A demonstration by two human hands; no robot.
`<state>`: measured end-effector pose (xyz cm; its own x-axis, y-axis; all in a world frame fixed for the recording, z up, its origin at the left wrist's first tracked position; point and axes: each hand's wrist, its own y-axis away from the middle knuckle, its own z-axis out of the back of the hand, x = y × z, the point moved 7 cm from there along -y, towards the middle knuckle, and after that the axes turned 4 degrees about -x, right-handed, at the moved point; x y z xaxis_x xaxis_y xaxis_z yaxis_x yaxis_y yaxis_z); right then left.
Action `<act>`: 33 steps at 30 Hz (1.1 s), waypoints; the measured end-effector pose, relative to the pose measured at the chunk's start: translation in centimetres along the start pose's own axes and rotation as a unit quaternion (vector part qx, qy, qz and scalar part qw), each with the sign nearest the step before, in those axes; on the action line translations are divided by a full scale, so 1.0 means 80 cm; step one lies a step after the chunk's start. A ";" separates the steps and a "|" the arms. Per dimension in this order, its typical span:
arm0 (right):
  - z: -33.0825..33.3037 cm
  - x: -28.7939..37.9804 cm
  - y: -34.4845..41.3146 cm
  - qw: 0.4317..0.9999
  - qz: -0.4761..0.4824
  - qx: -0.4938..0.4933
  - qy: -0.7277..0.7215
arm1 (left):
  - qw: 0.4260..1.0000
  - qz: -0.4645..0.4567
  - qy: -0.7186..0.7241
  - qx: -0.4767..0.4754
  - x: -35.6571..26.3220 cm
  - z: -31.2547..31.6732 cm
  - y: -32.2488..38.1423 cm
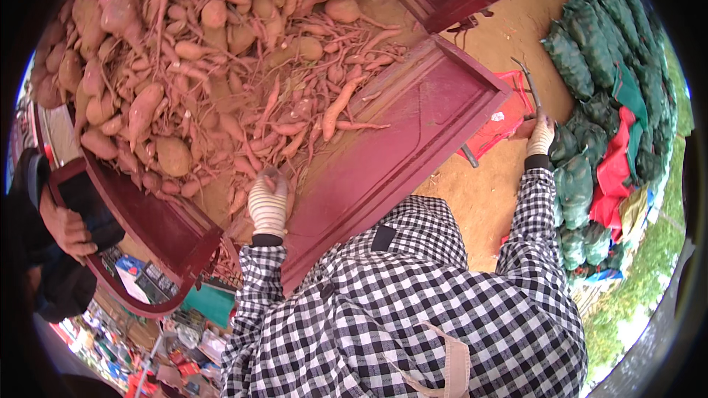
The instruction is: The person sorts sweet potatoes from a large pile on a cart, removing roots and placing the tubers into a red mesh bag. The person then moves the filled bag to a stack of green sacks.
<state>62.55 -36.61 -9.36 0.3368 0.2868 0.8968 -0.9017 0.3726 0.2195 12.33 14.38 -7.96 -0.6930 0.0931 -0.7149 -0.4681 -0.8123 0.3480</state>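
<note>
My left hand (269,203), in a white striped glove, reaches into the near edge of a heap of sweet potatoes (221,74). Its fingers are curled among small thin roots, and whether one is gripped cannot be told. The heap lies in a dark red metal truck bed, its side panel (381,143) folded down before me. Out to the right, my right hand (541,135), gloved alike, is closed on a thin grey metal rod (529,83). Beside the rod a red mesh bag (498,113) hangs spread; a reddish-brown thing (522,129) lies between bag and fingers, partly hidden.
Filled green mesh sacks (581,55) are stacked along the right, with red cloth (614,166) among them. At the left, another person's hand (69,229) rests by the truck's curved rail (133,304). Bare ground (475,204) shows between panel and sacks. Mixed goods fill the lower left.
</note>
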 end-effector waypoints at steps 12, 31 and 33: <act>-0.339 0.007 0.415 0.561 0.533 0.534 0.340 | 0.863 0.173 -0.461 0.117 0.103 -0.031 0.066; -0.437 0.006 0.413 0.729 0.179 0.583 0.309 | 0.894 0.291 0.282 -0.190 0.143 0.068 0.071; -0.455 -0.013 0.426 0.696 0.226 0.550 0.403 | 0.911 0.204 0.311 -0.179 0.126 0.084 0.051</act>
<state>41.39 7.92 -16.79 -0.4059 0.7215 0.5609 -0.4776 -0.6908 0.5428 -0.30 15.86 -9.66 -0.2729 -0.5127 -0.8140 0.0458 -0.8521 0.5213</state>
